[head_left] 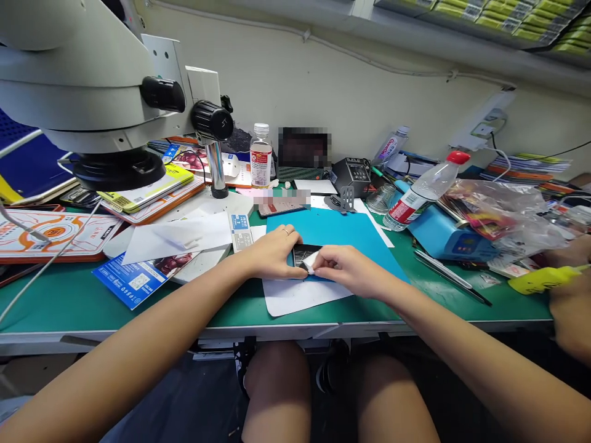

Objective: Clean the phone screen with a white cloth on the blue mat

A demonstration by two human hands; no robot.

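Observation:
A dark phone [305, 252] lies on a blue mat [341, 231] near the front of the green bench. My left hand [272, 252] rests over the phone's left side, fingers curled round its edge, holding it down. My right hand [346, 267] pinches a small white wipe [308, 262] against the phone's lower edge. Most of the phone is hidden under both hands. A white sheet [295, 295] lies beneath the mat's near edge.
A large microscope [87, 86] hangs over the left side, with packaging boxes [148, 197] under it. Bottles [261, 157], a small device [353, 175] and plastic bags [498, 212] crowd the back. Another person's hand [570, 289] holds a yellow tool [540, 280] at right. Tweezers [450, 274] lie nearby.

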